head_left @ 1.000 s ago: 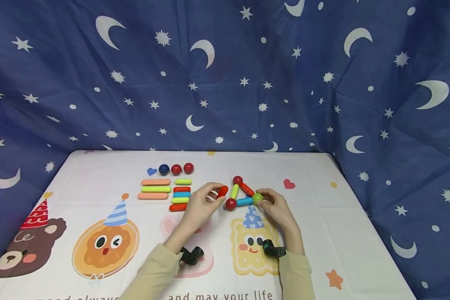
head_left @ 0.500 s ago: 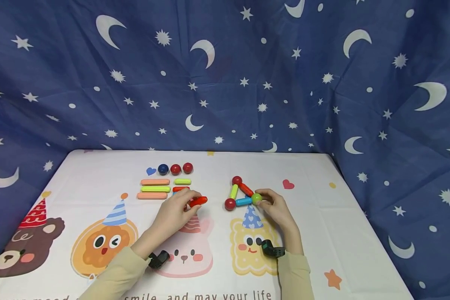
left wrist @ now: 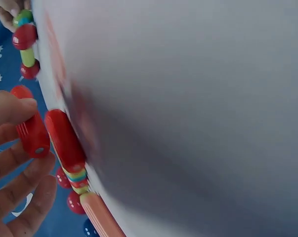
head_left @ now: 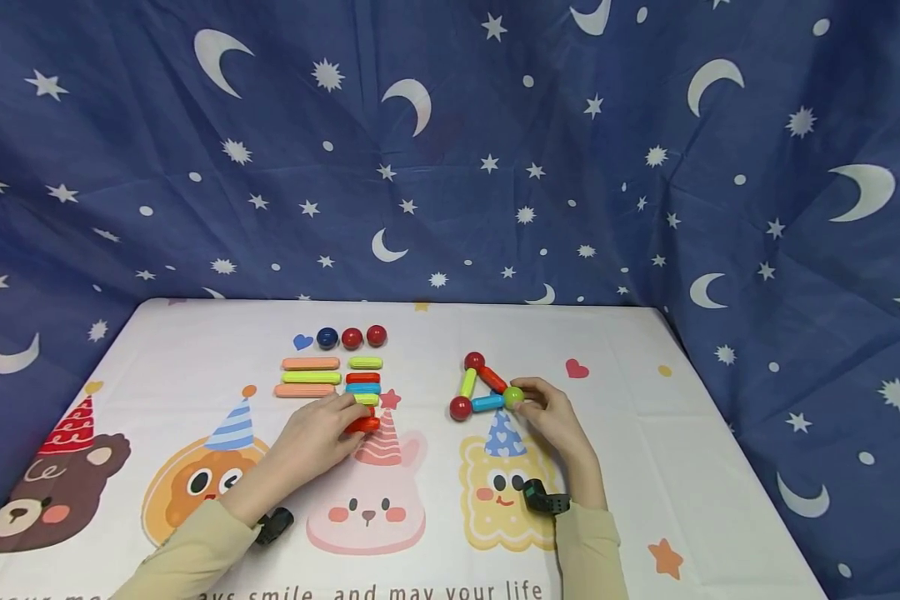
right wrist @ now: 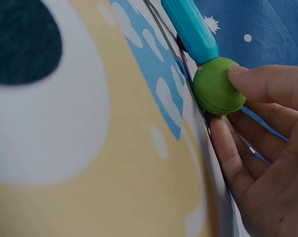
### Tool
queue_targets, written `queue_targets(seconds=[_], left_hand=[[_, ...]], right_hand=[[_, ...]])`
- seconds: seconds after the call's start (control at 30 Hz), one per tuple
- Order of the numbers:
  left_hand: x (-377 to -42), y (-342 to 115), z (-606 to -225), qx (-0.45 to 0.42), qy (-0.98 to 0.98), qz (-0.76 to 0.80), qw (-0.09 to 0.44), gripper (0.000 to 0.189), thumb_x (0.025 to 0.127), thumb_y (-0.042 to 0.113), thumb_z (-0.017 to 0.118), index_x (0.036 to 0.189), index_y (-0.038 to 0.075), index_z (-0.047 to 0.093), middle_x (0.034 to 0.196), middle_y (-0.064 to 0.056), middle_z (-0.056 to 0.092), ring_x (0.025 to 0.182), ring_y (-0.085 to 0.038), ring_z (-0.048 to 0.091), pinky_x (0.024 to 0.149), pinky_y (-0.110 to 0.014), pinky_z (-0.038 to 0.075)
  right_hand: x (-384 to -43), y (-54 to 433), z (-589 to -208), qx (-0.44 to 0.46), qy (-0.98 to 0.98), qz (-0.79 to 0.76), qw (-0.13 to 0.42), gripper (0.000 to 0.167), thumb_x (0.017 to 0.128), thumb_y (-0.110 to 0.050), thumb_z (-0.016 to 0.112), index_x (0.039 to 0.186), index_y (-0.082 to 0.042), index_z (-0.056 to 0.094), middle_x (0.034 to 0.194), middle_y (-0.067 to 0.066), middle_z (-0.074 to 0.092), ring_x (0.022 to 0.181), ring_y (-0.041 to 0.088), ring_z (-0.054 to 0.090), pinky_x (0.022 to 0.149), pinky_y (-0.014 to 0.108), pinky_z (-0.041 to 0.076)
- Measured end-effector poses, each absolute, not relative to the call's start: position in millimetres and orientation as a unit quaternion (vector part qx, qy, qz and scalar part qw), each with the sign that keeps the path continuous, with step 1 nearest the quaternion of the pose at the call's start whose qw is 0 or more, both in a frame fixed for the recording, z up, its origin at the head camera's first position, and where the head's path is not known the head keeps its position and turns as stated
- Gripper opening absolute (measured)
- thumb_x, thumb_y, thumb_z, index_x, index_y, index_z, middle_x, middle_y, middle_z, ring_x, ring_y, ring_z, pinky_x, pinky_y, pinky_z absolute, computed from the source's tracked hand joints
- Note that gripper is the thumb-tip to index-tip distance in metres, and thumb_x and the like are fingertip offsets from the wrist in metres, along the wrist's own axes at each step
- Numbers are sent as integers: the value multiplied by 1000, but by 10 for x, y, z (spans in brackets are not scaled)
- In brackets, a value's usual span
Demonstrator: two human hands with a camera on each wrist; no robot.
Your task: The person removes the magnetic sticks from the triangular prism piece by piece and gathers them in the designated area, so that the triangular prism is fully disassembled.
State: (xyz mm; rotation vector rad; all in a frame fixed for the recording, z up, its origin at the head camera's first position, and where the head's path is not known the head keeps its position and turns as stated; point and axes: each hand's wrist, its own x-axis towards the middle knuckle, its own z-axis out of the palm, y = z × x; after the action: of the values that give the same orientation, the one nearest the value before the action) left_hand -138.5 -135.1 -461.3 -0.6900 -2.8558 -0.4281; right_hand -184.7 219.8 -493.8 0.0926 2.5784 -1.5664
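Note:
Thumb and fingers of my left hand (head_left: 317, 440) pinch a short red rod (left wrist: 34, 131), close to another red rod (left wrist: 65, 142) at the near end of a column of short rods. In the head view the held rod (head_left: 363, 425) shows past the fingertips. My right hand (head_left: 555, 419) grips a green ball (right wrist: 219, 86) between thumb and fingers. That ball is one corner of a triangle lying on the table, joined by a blue rod (head_left: 488, 403), a red rod (head_left: 493, 379) and a yellow-green rod (head_left: 468, 383) to two red balls (head_left: 461, 407).
Beyond the left hand lie long orange rods (head_left: 311, 364) around a long yellow-green rod (head_left: 311, 378). Short rods, including a blue one (head_left: 363, 388), form a column beside them. A dark blue ball (head_left: 327, 337) and two red balls (head_left: 352, 337) stand behind on the printed tablecloth (head_left: 615, 350).
My left hand has carried the red rod leftward from beside the triangle and down to the column of short rods. The right hand stays on the green ball.

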Motion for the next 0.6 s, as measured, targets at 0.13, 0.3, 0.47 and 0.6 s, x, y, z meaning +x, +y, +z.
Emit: queue_targets(seconds=[0.13, 0.3, 0.47, 0.6], left_hand=[[-1403, -1409, -4651, -252, -954, -123, 101, 30, 74, 21, 81, 102, 11, 72, 94, -1, 66, 82, -16, 58, 75, -33, 54], [-1419, -1446, -4684, -260, -954, -112, 97, 30, 74, 18, 81, 101, 10, 71, 94, -2, 66, 87, -20, 63, 81, -38, 55], [-1425, -1459, -4696, -260, -956, -104, 85, 30, 74, 19, 82, 100, 9, 71, 90, -1, 64, 80, -16, 57, 71, -32, 53], [-1436, -1464, -4697, -263, -956, -97, 88, 31, 73, 20, 82, 100, 9, 72, 87, 0, 62, 75, -14, 53, 67, -29, 50]], right_hand=[[-1841, 2194, -4936, 32, 853, -517, 63, 37, 87, -11, 65, 124, -12, 61, 119, 12, 64, 100, 23, 59, 93, 33, 50], [-1844, 2192, -4938, 35, 851, -519, 64, 37, 87, -11, 65, 123, -13, 61, 120, 11, 64, 101, 23, 59, 94, 34, 50], [-1841, 2191, -4940, 37, 853, -517, 63, 37, 87, -11, 65, 124, -13, 61, 120, 11, 64, 101, 23, 59, 95, 35, 50], [-1835, 2193, -4941, 36, 853, -516, 64, 37, 87, -12, 64, 124, -14, 61, 120, 10, 63, 101, 23, 59, 95, 36, 50]])
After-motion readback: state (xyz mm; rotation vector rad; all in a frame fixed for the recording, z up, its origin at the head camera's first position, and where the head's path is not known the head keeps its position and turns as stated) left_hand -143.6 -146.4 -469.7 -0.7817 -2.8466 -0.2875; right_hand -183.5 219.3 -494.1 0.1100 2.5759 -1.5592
